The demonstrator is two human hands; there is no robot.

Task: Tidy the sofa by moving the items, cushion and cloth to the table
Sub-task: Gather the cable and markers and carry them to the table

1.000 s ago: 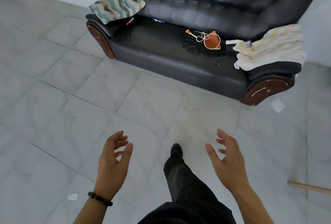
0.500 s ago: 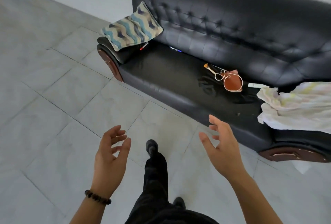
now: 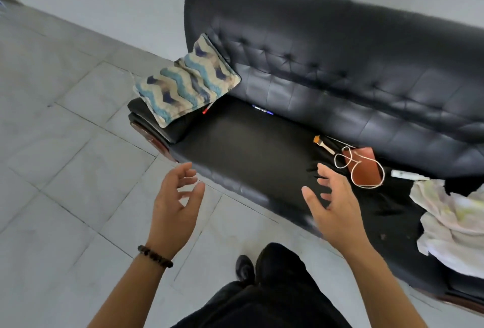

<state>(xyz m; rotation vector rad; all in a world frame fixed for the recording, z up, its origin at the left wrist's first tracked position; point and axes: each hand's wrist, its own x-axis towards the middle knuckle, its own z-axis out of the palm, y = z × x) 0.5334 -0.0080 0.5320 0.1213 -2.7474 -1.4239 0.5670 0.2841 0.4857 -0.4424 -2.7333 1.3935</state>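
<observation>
Head view: brush point(image 3: 323, 145) lies diagonally, bristles toward cushion point(image 3: 187, 81); hands empty.

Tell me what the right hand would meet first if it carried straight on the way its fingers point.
Probably the looped white cord lying on the flat brown leather pouch. The open right hand points up-right toward them across the black sofa seat; depth is uncertain.

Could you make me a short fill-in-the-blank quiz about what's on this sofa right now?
1. The zigzag cushion rests on the sofa's ____.
2. Both hands, left hand and right hand, hold ____.
3. A white cord loops over the ____ pouch.
Missing words: armrest; nothing; brown
</observation>
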